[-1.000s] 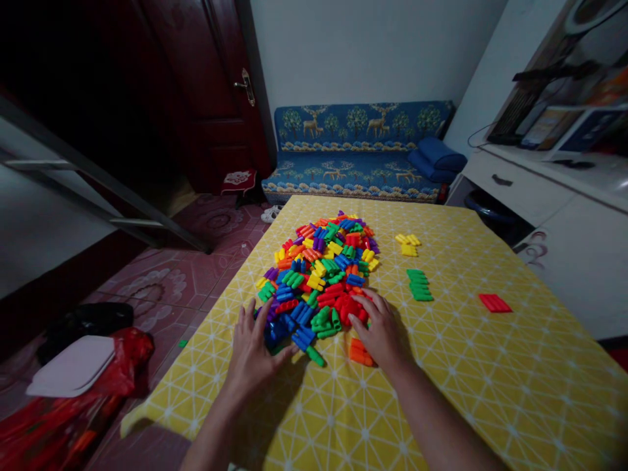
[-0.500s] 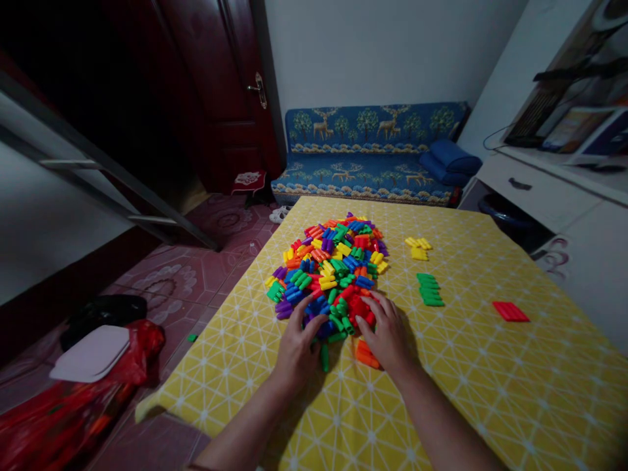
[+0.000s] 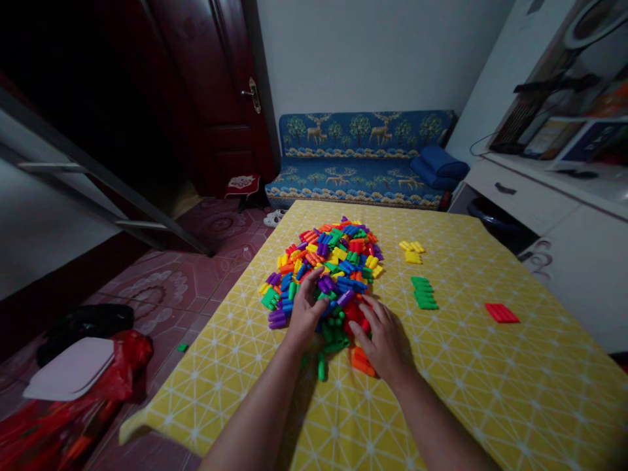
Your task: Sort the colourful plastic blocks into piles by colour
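Observation:
A heap of colorful plastic building blocks (image 3: 338, 255), made of joined little tubes, lies on the table. My left hand (image 3: 307, 317) reaches over the heap's near left side, thumb and fingers apart, touching blue and purple blocks. At the near right edge my right hand (image 3: 387, 340) rests with spread, curved fingers beside red blocks (image 3: 357, 317); its fingertips touch them. Green blocks (image 3: 334, 339) lie between the hands. An orange block (image 3: 363, 361) sits under the right thumb side, and a single green block (image 3: 321, 366) lies nearer to me.
Right of the heap lie yellow blocks (image 3: 412, 252), green blocks (image 3: 424, 293) and a red block (image 3: 501, 313) on the yellow patterned tablecloth (image 3: 466, 379). A blue sofa (image 3: 353, 163) stands behind. On the floor at left are a red plastic bag (image 3: 127, 366) and a pale lid (image 3: 71, 367).
My left hand has moved forward into the heap, and blue and purple blocks there have shifted. The right hand stays by the red blocks. The view has turned slightly right.

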The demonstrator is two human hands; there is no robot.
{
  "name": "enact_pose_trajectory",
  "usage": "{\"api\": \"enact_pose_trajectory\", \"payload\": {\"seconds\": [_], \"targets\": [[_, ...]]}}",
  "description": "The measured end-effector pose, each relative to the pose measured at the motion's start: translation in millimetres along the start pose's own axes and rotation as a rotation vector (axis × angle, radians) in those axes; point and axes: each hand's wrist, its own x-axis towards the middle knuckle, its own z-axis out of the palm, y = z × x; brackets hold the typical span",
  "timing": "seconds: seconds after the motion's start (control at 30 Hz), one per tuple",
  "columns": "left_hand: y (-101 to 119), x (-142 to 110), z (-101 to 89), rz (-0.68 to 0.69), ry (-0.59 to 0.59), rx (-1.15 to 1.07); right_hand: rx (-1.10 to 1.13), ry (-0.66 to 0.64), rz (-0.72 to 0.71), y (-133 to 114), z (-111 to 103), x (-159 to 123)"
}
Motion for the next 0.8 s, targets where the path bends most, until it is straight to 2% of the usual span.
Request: {"api": "enact_pose_trajectory", "payload": {"seconds": [0.17, 0.27, 0.43, 0.6, 0.8], "targets": [[-5.2, -3.7, -11.8, -0.038, 0.032, 0.0, 0.09, 0.088, -0.006, -3.1, -0.7, 3.8], [-6.6, -3.2, -13.5, -0.004, 0.036, 0.117, 0.135, 0.131, -0.063, -4.5, 2.0, 8.5], [-1.0, -7.5, -13.9, 0.146, -0.026, 0.4, 0.114, 0.105, -0.157, -9.7, 1.0, 20.5], [4.2, -10.9, -12.8, 0.266, -0.137, 0.469, 0.163, 0.109, -0.217, -19.6, 0.6, 29.8], [2.6, -10.5, -9.5, 0.28, -0.089, 0.496, 0.29, 0.073, -0.144, -26.2, 3.9, 28.7]]}}
